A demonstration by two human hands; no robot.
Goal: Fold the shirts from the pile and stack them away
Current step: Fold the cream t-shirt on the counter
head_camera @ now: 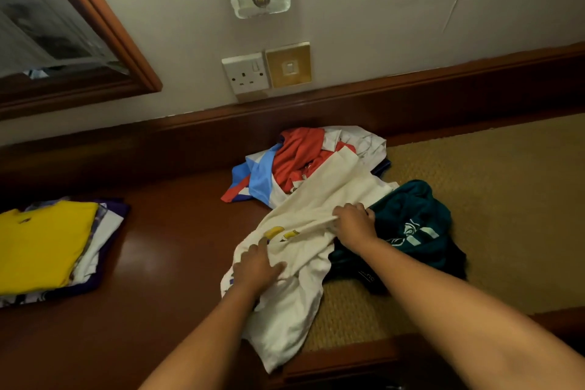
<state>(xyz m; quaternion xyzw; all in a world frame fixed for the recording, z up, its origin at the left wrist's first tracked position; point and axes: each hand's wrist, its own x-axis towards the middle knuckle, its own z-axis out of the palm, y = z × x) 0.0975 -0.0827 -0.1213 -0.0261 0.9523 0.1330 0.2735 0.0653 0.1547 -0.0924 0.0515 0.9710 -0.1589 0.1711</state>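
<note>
- Dark polished wooden counter point(164, 250) against a pale wall; a woven tan mat point(493, 206) covers its right part.
- Done: a stack of folded shirts, yellow on top point(44, 247), at left edge of frame.
- In hand: crumpled cream shirt with yellow print point(304, 250), centre. Left hand point(258, 266) presses on it, fingers fairly straight; right hand point(354, 222) pinches a bunched fold.
- Left: dark teal shirt point(414, 231) beside it, and the red, blue and white pile point(300, 161) behind.
- Judgement: roughly midway.
</note>
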